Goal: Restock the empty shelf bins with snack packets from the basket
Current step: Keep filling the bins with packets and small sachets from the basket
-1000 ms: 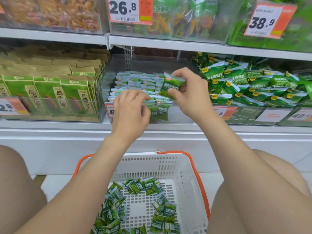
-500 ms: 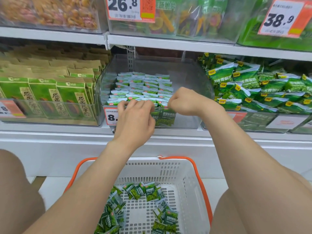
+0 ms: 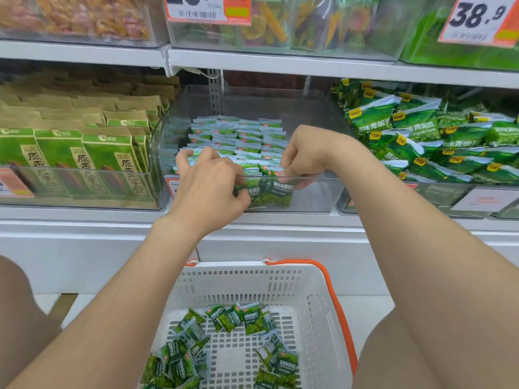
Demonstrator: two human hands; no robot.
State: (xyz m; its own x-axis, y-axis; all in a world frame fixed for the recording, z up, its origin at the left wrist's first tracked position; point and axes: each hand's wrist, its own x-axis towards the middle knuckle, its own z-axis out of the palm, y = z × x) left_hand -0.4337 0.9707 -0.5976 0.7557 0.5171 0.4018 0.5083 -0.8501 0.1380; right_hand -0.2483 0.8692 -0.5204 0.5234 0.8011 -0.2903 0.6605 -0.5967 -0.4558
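A clear shelf bin (image 3: 314, 113) in the middle holds rows of small green snack packets (image 3: 241, 133) standing upright. My left hand (image 3: 209, 189) reaches over the bin's front wall, its curled fingers on the front row of packets. My right hand (image 3: 304, 154) is inside the bin at the right end of that row, pinching the front packet (image 3: 276, 171) there. Below, a white basket (image 3: 317, 310) with orange handles holds several loose green packets (image 3: 238, 321).
A bin of tall green and brown bags (image 3: 84, 153) stands to the left, and a bin of larger green packets (image 3: 427, 136) to the right. An upper shelf (image 3: 252, 61) carries more bins with price tags. My bare knees flank the basket.
My right hand brought a packet down into the bin's front row and now stays curled at that row. My left hand stayed at the front row. The view has come closer to the shelf.
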